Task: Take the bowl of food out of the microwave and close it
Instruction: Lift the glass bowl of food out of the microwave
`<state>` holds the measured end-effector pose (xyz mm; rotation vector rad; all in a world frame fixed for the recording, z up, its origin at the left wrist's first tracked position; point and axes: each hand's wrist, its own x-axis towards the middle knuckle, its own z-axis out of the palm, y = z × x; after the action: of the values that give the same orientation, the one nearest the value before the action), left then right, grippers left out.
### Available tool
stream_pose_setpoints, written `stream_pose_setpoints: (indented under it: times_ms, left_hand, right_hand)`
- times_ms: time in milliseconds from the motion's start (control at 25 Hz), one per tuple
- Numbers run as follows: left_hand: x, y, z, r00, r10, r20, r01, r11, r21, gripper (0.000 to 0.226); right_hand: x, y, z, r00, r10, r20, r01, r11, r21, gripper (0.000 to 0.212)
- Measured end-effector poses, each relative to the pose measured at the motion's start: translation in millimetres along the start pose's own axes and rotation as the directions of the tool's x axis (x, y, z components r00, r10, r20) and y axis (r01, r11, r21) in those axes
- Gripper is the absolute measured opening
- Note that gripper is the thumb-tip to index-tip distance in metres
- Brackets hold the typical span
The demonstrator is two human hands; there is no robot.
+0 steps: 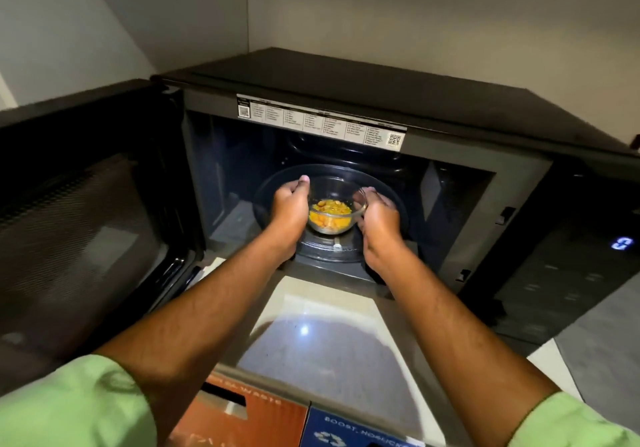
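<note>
A black microwave point(398, 100) stands open in front of me, its door point(79, 211) swung out to the left. Inside, a clear glass bowl point(334, 227) of yellow-orange food point(330, 209) sits on or just above the dark glass turntable point(346, 173); I cannot tell which. My left hand point(289, 209) wraps the bowl's left side with the thumb over the rim. My right hand point(377, 220) grips its right side, fingers on the rim. Both forearms reach in through the opening.
The control panel point(568, 266) with a lit blue display is on the microwave's right. A pale countertop point(311, 325) lies below the opening. An orange bin point(239, 419) and a blue recycling bin point(356, 429) stand at the bottom. Walls close in behind and on the left.
</note>
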<state>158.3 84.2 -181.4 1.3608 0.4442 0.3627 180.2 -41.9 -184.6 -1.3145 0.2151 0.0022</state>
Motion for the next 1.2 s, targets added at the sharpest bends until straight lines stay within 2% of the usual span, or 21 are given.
stream_pose_setpoints:
  times_ms: [80, 240, 520, 720, 960, 1200]
  left_hand:
    - [9.0, -1.1, 9.1, 0.998, -0.042, 0.044, 0.047, 0.992, -0.114, 0.038]
    - [16.5, -2.2, 20.2, 0.997, -0.034, 0.065, 0.049, 0.967, -0.250, 0.039]
    - [3.4, 6.7, 20.4, 0.997, -0.014, 0.071, 0.027, 0.981, -0.192, 0.040]
    - [-36.5, 13.5, 14.7, 0.997, -0.027, 0.072, 0.038, 0.986, -0.162, 0.039]
    - [-121.4, 13.1, -5.7, 0.988, -0.129, 0.082, 0.138, 0.983, -0.119, 0.037]
    - [-207.3, 34.5, -33.6, 0.981, -0.129, 0.147, 0.135, 0.991, -0.028, 0.034]
  right_hand:
    - [8.1, -0.8, 8.9, 0.999, 0.009, 0.043, -0.012, 0.997, 0.077, 0.019]
    - [15.4, -1.1, 18.4, 0.997, 0.018, 0.078, -0.025, 0.996, 0.091, 0.029]
    - [6.7, -4.0, 17.3, 0.999, 0.006, 0.045, -0.013, 0.988, 0.156, 0.029]
    - [-27.9, -8.1, 0.2, 1.000, 0.002, 0.024, -0.006, 0.985, 0.170, 0.028]
    - [-108.2, -15.9, -35.1, 0.998, 0.064, -0.019, -0.061, 0.990, 0.130, 0.023]
    - [-208.3, -42.9, -67.0, 0.998, 0.060, 0.001, -0.060, 0.996, 0.071, 0.021]
